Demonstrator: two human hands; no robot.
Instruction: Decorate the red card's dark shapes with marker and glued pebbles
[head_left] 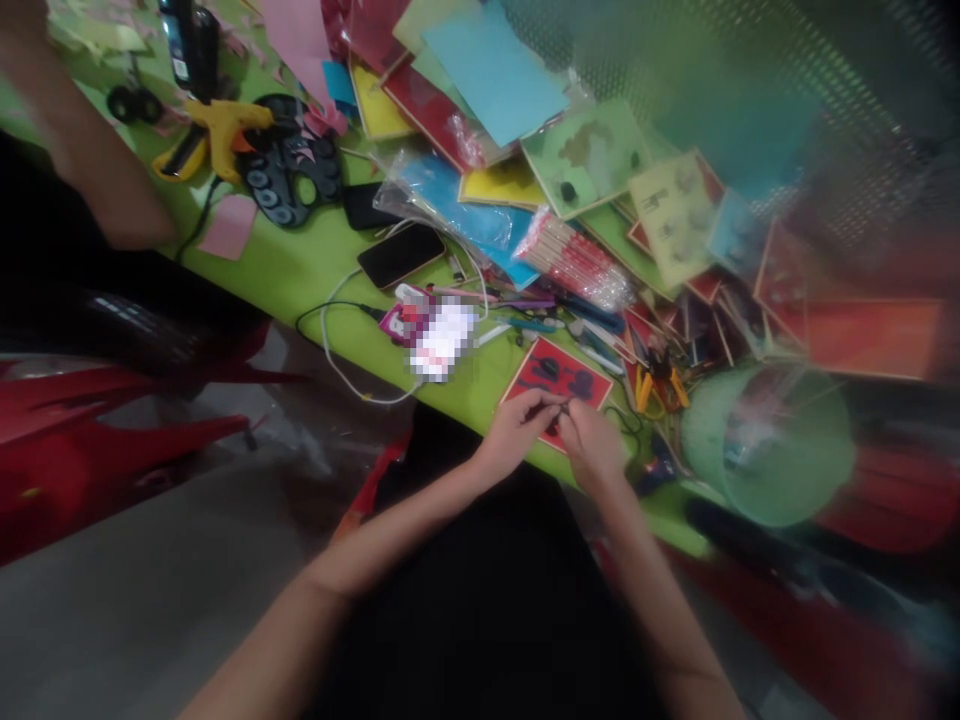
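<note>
My left hand and my right hand meet at the near edge of the green table. Their fingertips pinch together around a small dark piece, too small and blurred to name. Beneath them lies a red square card with several dark shapes on its face; my hands cover its lower part. Left of the card sits a lit phone with a white cable plugged into it. Orange-handled pliers lie to the right of my right hand.
A pale green bin stands at the right edge. Behind are a bag of wooden sticks, a dark phone and piled coloured cards. A yellow glue gun rests near another person's arm at left. A white cable loops over the table edge.
</note>
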